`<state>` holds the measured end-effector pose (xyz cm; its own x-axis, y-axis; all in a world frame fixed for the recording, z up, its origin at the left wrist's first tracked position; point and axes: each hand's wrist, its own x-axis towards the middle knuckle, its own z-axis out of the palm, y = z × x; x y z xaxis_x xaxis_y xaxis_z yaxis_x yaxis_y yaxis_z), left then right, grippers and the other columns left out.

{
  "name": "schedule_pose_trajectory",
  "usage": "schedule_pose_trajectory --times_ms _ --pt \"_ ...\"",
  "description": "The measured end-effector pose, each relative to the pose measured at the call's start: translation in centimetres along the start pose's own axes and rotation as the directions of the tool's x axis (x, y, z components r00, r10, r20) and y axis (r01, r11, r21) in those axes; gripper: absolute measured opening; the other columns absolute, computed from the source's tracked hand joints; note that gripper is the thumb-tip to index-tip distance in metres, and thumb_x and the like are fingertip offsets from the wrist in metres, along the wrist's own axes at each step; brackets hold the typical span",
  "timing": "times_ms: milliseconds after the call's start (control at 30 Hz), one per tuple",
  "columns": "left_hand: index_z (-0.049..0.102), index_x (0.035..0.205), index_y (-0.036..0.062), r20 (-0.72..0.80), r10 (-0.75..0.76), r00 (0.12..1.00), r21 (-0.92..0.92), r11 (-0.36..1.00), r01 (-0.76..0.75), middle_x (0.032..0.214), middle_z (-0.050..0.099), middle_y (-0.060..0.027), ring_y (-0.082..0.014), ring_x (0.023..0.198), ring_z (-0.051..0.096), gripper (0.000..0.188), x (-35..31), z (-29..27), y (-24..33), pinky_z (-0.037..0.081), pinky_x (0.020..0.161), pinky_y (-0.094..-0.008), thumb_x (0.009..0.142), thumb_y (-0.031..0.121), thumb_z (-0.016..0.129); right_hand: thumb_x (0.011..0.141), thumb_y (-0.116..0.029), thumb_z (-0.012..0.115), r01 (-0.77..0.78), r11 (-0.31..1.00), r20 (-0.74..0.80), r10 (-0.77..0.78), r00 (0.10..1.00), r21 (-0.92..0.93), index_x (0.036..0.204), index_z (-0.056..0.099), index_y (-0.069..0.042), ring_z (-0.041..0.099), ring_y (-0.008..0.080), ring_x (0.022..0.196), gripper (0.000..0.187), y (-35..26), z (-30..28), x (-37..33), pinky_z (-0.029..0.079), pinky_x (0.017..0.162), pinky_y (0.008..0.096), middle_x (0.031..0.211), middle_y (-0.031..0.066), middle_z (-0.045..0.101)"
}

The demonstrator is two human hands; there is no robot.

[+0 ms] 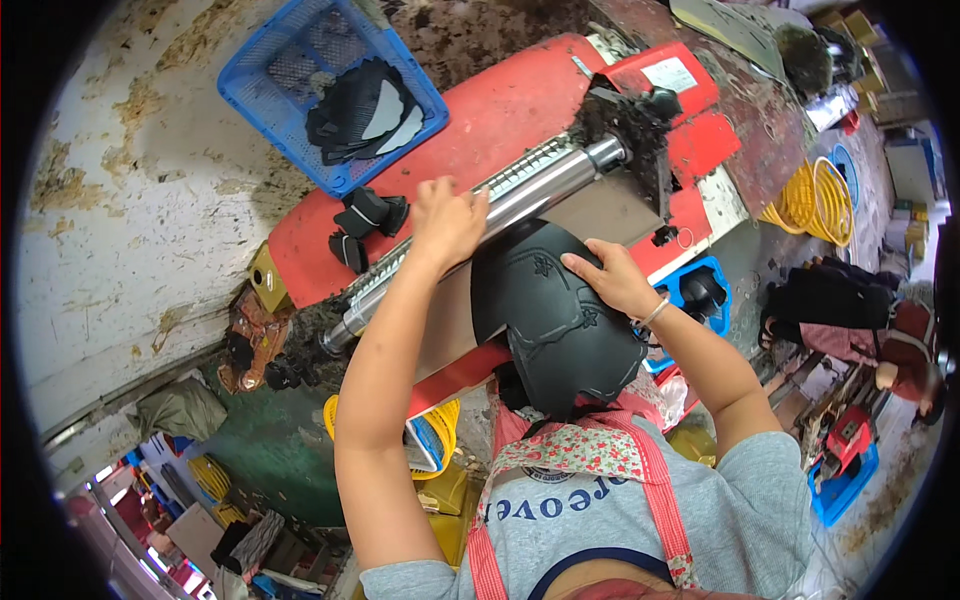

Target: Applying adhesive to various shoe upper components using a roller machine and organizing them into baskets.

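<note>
My left hand (450,222) is over the far side of a shiny metal roller (530,197), thumb and fingers apart, with nothing visible in it. My right hand (620,280) grips the right edge of a black moulded sheet (535,275) with embossed star-like marks, thumb on top. The sheet's far edge lies close to the roller. Nearer to me are more black moulded pieces (585,360), partly overlapped by it. The roller runs across a red machine (500,95). Small black curved pieces (370,213) lie on its red top, left of my left hand.
A blue basket (240,85) with flat black pieces stands at the machine's far left. Right of my right arm, a blue crate (718,272) holds black pieces. Yellow round baskets (825,200) stand farther right. A yellow basket (450,425) is below the machine's near edge.
</note>
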<state>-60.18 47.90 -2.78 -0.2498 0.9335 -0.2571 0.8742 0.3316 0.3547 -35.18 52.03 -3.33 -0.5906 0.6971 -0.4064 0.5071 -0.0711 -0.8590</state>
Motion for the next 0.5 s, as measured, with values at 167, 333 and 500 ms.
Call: schedule_pose_trajectory --times_ms 167,333,500 --pt "0.063 0.087 -0.0016 0.036 -0.096 0.995 -0.226 0.969 0.102 0.095 0.062 -0.0223 -0.0335 0.093 0.058 0.027 1.3 -0.2 -0.5 0.045 0.082 -0.0400 0.085 0.025 0.060 0.086 -0.023 0.060 -0.014 1.000 0.098 0.015 0.995 -0.019 0.091 0.054 0.003 0.059 0.0200 0.075 0.027 0.1 -1.0 1.1 0.046 0.071 0.0349 0.078 0.0151 0.062" --pt "0.060 0.084 -0.0027 -0.398 0.043 0.916 -0.305 0.936 -0.176 0.077 0.062 -0.0213 -0.0336 0.072 0.062 0.018 2.1 -4.9 -1.0 0.046 0.066 -0.0359 0.071 0.005 0.070 0.075 -0.004 0.061 0.137 0.982 0.198 -0.162 0.967 0.132 0.105 0.056 -0.001 0.060 0.0177 0.093 0.030 0.9 -1.9 -0.2 0.046 0.085 0.0316 0.094 0.0092 0.063" --pt "0.061 0.086 0.0012 -0.749 0.133 0.649 -0.051 0.965 -0.256 0.076 0.062 -0.0133 -0.0266 0.071 0.062 0.010 4.8 -11.4 -2.9 0.046 0.064 -0.0339 0.077 0.003 0.066 0.078 -0.005 0.062 -0.011 0.994 0.179 -0.009 0.984 0.110 0.108 0.057 -0.002 0.060 0.0201 0.093 0.030 -0.4 -2.7 -1.1 0.045 0.086 0.0324 0.095 0.0105 0.063"
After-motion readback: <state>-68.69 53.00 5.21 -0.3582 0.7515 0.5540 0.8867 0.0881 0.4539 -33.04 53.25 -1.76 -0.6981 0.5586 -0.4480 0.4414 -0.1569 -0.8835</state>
